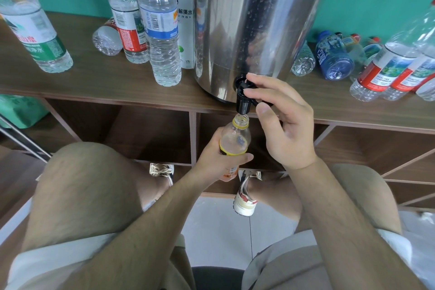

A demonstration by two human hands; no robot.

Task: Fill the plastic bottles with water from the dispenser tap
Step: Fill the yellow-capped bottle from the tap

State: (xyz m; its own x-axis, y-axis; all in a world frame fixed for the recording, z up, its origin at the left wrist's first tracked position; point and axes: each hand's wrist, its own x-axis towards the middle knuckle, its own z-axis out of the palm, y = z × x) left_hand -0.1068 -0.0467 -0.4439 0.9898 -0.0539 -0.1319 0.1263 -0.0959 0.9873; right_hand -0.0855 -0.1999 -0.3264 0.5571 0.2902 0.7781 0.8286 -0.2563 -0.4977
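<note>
A tall steel water dispenser [254,19] stands on a wooden shelf top [98,77], its black tap [242,99] jutting over the front edge. My left hand [216,160] grips a small uncapped bottle with a yellow label [235,139], upright, its mouth right under the spout. My right hand [282,122] pinches the tap's lever between thumb and fingers. The bottle's lower half is hidden by my left hand.
Several filled bottles [160,30] stand left of the dispenser, one bottle [107,39] lies on its side there. Several more, among them a blue one [334,56], lie to the right. Open shelf compartments sit below; my knees and shoes are close to them.
</note>
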